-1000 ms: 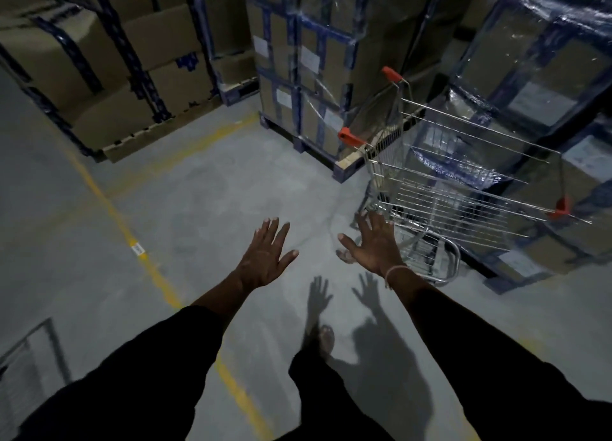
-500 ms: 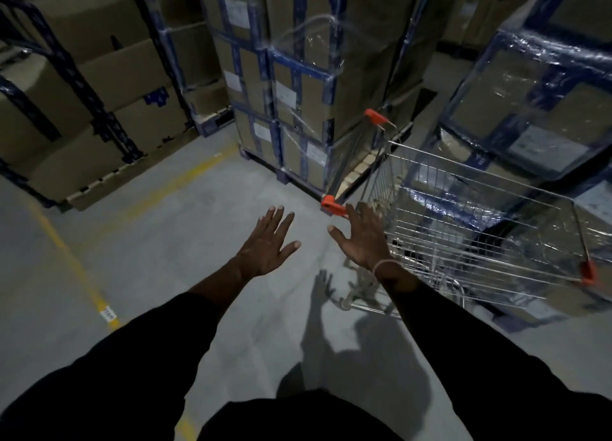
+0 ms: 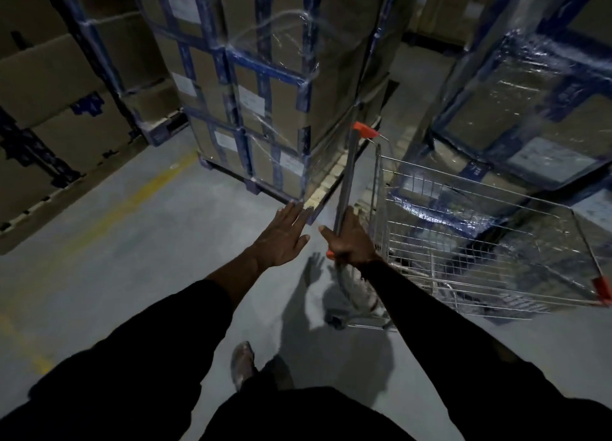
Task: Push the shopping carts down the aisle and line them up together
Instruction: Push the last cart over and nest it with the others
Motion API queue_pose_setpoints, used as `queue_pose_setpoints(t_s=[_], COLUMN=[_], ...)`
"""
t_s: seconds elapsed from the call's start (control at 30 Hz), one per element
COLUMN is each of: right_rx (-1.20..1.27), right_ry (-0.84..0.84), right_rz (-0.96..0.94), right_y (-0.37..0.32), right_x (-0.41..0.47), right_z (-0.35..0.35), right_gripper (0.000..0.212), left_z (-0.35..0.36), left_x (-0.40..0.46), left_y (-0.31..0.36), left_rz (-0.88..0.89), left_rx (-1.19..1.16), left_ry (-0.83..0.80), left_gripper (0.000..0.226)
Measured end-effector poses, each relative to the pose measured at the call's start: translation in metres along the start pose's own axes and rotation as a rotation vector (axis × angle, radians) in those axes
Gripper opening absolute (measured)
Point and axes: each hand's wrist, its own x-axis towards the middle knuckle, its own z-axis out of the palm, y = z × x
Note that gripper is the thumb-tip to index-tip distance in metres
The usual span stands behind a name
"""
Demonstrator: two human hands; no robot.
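One wire shopping cart (image 3: pixel 477 238) with orange corner caps stands to my right, its basket pointing right between the wrapped pallets. Its grey handle bar (image 3: pixel 348 172) runs away from me, orange cap at the far end. My right hand (image 3: pixel 347 240) grips the near end of that bar, fingers curled round it. My left hand (image 3: pixel 281 238) hovers flat just left of the bar, fingers straight, touching nothing. No other cart is in view.
A shrink-wrapped pallet of cartons (image 3: pixel 265 102) stands straight ahead, another (image 3: pixel 530 109) behind the cart on the right, racked boxes (image 3: pixel 59 102) at the left. A yellow floor line (image 3: pixel 132 195) crosses the grey concrete. My foot (image 3: pixel 243 362) is below.
I stepped closer to the cart. My right hand went from open in the air to gripping the handle bar's near end. My left hand moved forward beside it.
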Motion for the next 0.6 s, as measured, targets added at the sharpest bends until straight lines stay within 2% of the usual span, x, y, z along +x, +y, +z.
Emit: queue_pose_setpoints(t_s=[0.1,0.2,0.3,0.33,0.43,0.47,0.53,0.6], right_rx=[0.071,0.213,0.277,0.269,0.283,0.287,0.338,0.422], right_ry=[0.120,0.267,0.339,0.360,0.425,0.437,0.453,0.444], right_rz=[0.081,0.301,0.335,0.345,0.413,0.423,0.466,0.506], right_y=[-0.024,-0.042,-0.028,-0.022,-0.016,-0.033,-0.047,-0.052], right_x=[0.032,0.065,0.098,0.108,0.123,0.114,0.108,0.107], right_z=[0.009,0.015,0.017,0.018,0.018,0.012,0.005,-0.001], right_gripper=[0.106,0.104,0.059,0.060,0.099,0.097,0.074,0.069], left_z=[-0.011,-0.023,-0.031,-0.034,-0.038,-0.038,-0.038,-0.035], left_x=[0.035,0.070,0.105,0.117,0.147,0.157,0.179,0.204], left_y=[-0.036,-0.071,-0.095,-0.101,-0.119,-0.122,-0.121,-0.115], left_rz=[0.114,0.211,0.273,0.309,0.433,0.461,0.519,0.580], left_rx=[-0.015,-0.030,-0.007,-0.006,0.006,0.014,0.020,0.004], left_ry=[-0.008,-0.052,-0.091,-0.086,-0.055,-0.065,-0.102,-0.121], left_gripper=[0.068,0.070,0.069,0.070,0.068,0.067,0.066,0.064])
